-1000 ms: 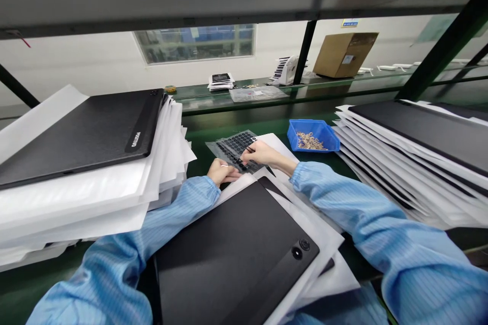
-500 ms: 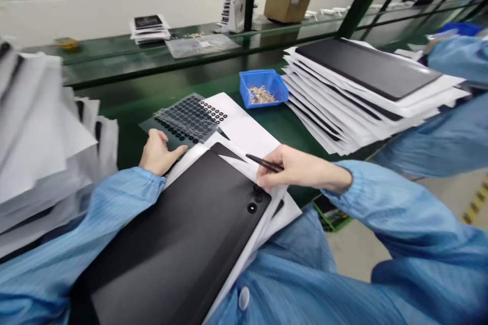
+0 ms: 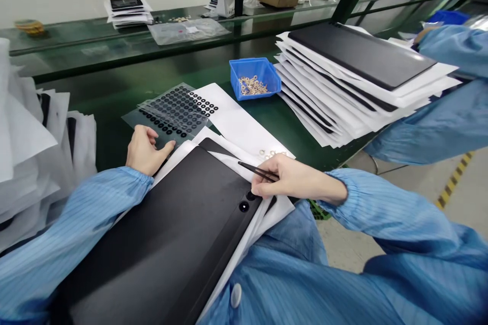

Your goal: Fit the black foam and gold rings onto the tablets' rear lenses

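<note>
A flat black panel (image 3: pixel 168 223) with round black lens-like parts (image 3: pixel 244 206) near its right corner lies before me on white sheets. My right hand (image 3: pixel 278 177) is closed around black tweezers (image 3: pixel 253 168), their tips pointing up and left, and its fingertips are at the upper round part, partly covering it. My left hand (image 3: pixel 147 150) rests at the panel's far left edge, thumb and fingers apart, nothing seen in it. Just beyond it is a clear sheet of small black rings (image 3: pixel 171 111), partly over white paper (image 3: pixel 236 117). Several small gold rings (image 3: pixel 270 153) lie on that paper.
A blue bin (image 3: pixel 254 78) holds small gold rings. Right of it stands a tall stack of black panels and white sheets (image 3: pixel 354 71); another stack (image 3: pixel 23 152) is at left. A co-worker's blue sleeve (image 3: pixel 457 51) shows at far right. A shelf (image 3: pixel 95 48) runs behind.
The whole view has shifted a little. My right hand has come slightly lower over the round parts, and the gold rings on the paper now show beyond it. My left hand stays beside the ring sheet.
</note>
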Available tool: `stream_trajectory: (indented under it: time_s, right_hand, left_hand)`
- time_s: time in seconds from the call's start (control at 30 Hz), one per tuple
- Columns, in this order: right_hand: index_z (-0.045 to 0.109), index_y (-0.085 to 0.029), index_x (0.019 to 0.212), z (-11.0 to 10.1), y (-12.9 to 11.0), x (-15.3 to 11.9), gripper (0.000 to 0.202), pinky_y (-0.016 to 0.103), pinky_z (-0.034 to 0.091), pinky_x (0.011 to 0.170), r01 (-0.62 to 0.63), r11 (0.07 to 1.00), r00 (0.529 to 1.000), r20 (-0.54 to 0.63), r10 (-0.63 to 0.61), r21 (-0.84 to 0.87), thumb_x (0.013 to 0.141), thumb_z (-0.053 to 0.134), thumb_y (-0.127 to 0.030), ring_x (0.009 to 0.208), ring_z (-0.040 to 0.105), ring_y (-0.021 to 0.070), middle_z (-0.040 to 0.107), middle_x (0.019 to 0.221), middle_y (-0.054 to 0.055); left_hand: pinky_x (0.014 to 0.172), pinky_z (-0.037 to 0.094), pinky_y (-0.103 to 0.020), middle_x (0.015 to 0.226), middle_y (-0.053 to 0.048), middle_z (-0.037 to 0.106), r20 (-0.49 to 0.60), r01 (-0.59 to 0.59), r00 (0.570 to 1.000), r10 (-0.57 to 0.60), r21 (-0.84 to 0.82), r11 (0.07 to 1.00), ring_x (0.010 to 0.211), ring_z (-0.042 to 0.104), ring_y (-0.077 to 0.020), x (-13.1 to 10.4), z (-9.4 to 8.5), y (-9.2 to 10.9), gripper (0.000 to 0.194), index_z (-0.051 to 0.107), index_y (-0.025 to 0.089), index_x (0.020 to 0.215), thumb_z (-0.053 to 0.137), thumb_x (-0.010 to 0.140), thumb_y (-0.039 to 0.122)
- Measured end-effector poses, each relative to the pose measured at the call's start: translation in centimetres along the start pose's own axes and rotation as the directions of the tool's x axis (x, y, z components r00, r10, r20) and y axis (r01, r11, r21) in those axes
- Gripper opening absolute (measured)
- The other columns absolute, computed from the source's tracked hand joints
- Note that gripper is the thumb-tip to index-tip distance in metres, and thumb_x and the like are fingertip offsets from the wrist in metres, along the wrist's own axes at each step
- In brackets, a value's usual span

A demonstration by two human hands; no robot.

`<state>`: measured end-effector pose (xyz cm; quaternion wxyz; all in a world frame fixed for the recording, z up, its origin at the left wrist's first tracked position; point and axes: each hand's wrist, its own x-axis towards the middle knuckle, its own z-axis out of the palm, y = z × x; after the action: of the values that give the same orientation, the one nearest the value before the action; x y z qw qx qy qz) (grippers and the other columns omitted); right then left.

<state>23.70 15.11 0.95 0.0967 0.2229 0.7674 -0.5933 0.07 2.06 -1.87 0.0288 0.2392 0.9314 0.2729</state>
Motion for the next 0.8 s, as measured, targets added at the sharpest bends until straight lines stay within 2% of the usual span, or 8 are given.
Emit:
stream_trajectory:
  time_s: [0.3,0.5,0.73,0.8]
  right_hand:
    - [0.06,-0.012,0.061,0.19,-0.34,0.0,0.008,0.016,0.037,0.047,0.017,0.988,1.0,-0.015,-0.02,-0.154,0.068,0.057,-0.012,0.049,0.049,0.0061,0.058,0.052,-0.002]
    - [0.058,-0.013,0.058,0.37,-0.52,0.24,0.011,0.018,0.034,0.046,0.037,0.956,0.997,-0.049,-0.054,-0.292,0.068,0.06,-0.014,0.046,0.047,0.0068,0.057,0.049,-0.002]
    - [0.053,-0.015,0.059,0.3,-0.87,0.18,0.017,0.018,0.035,0.05,0.017,0.966,1.0,0.0,-0.018,-0.259,0.071,0.064,-0.019,0.047,0.048,0.007,0.058,0.05,-0.002]
    - [0.051,-0.015,0.058,0.23,-0.96,0.02,0.02,0.019,0.034,0.05,0.032,0.954,0.999,-0.011,-0.037,-0.3,0.072,0.065,-0.021,0.047,0.046,0.0063,0.056,0.049,-0.003]
  left_hand:
    - [0.065,0.037,-0.023,0.07,0.008,0.034,-0.007,-0.013,1.0,0.013,-0.003,1.0,0.065,0.041,-0.0116,0.05,0.09,-0.09,0.045,0.028,0.024,0.07,0.072,0.07,0.018]
    - [0.066,0.037,-0.024,0.07,0.007,0.035,0.0,-0.011,1.0,0.011,-0.001,1.0,0.066,0.041,-0.0122,0.02,0.01,0.06,0.045,0.027,0.025,0.069,0.071,0.07,0.018]
    - [0.069,0.038,-0.024,0.071,0.007,0.035,0.001,-0.016,1.0,0.016,-0.01,1.0,0.068,0.044,-0.0127,-0.03,0.1,0.02,0.043,0.027,0.025,0.069,0.07,0.069,0.019]
    - [0.068,0.038,-0.024,0.071,0.007,0.035,0.01,-0.02,1.0,0.02,-0.015,1.0,0.068,0.044,-0.0127,0.06,0.01,-0.09,0.042,0.027,0.024,0.07,0.07,0.069,0.02]
